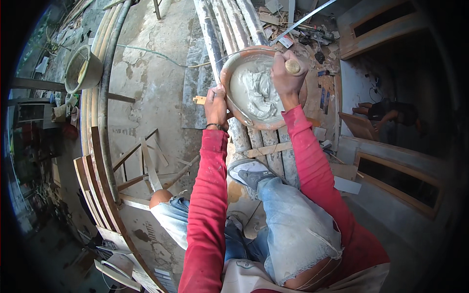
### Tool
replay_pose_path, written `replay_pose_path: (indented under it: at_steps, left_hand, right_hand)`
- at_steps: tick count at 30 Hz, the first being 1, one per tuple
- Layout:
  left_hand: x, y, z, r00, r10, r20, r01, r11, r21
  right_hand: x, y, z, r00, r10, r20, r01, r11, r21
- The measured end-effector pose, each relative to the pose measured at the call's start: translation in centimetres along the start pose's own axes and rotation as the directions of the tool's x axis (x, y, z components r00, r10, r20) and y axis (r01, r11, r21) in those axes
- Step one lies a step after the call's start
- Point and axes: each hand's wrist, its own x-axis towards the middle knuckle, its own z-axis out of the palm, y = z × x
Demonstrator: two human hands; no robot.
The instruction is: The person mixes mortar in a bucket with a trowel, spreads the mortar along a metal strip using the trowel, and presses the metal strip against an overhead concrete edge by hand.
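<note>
A round orange-brown basin (225, 73) holds wet grey-white plaster (259, 90), heaped into a thick ridge in the middle. At the basin's right rim my right hand (288, 75) is closed around a tool with a round wooden handle (292, 66); its working end is hidden. My left hand (215, 105) is closed at the left rim. From it a light wooden handle end (199, 100) sticks out to the left, and a thin pale edge, like a flat blade seen side-on, runs up from the fingers.
The basin rests on plaster-stained poles (239, 134), where my shoe (251, 172) also stands. A bucket (84, 69) sits on rails at left. Rubble (312, 44) lies far right. Another person (391, 115) is in the dark area at right, near wooden frames (398, 183).
</note>
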Motion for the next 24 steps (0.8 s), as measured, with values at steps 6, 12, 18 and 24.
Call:
replay_pose_path:
  at_steps: [6, 12, 18, 24]
  left_hand:
    - [-0.1, -0.5, -0.4, 1.0, -0.002, 0.029, 0.002, 1.0, -0.018]
    - [-0.1, -0.3, -1.2, 0.998, -0.025, 0.051, 0.025, 1.0, -0.003]
    - [0.7, -0.9, 0.0, 0.994, -0.04, 0.104, 0.038, 0.999, 0.019]
    - [-0.9, 0.6, -1.1, 0.996, -0.048, 0.07, 0.047, 0.999, 0.017]
  right_hand:
    - [-3.1, -7.5, -4.6, 0.974, 0.118, 0.195, -0.181, 0.921, 0.345]
    - [-2.8, -12.4, -9.8, 0.973, 0.008, 0.233, -0.171, 0.7, 0.693]
    - [-2.0, -2.9, -2.4, 0.986, -0.013, 0.166, -0.022, 0.978, 0.205]
    - [2.7, -8.3, -0.5, 0.999, 0.029, 0.04, -0.047, 0.796, 0.604]
